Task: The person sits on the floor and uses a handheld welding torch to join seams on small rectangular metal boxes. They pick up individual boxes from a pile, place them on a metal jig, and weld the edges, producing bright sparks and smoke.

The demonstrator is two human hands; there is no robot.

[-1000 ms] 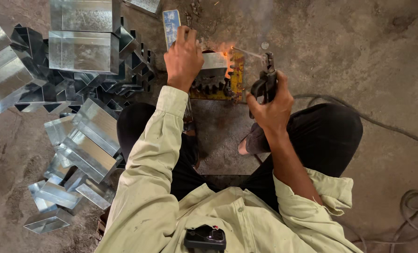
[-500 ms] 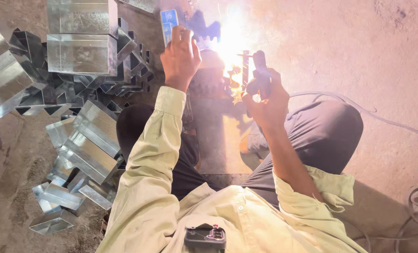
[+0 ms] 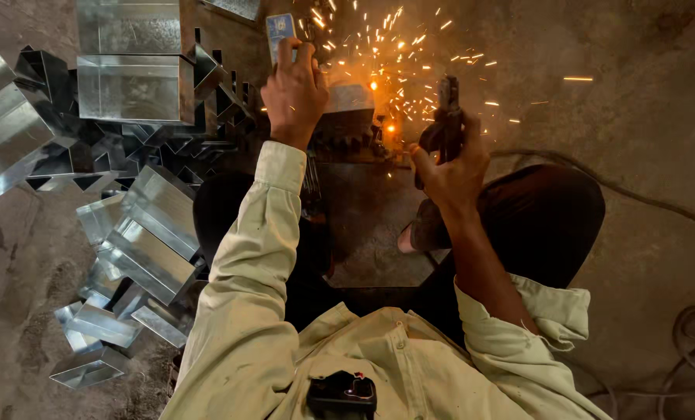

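Dozens of orange sparks (image 3: 394, 54) spray across the upper middle of the frame, rising from a small grey metal piece (image 3: 349, 101) on the concrete floor (image 3: 643, 117). Right hand (image 3: 450, 167) is closed around a dark electrode holder (image 3: 445, 117) just right of the piece — its cable (image 3: 596, 175) trails off right. Left hand (image 3: 293, 93) clasps a small blue-framed dark glass (image 3: 280, 31), raised at upper centre. Shiny sheet-metal channels (image 3: 141, 225) are heaped along the left side.
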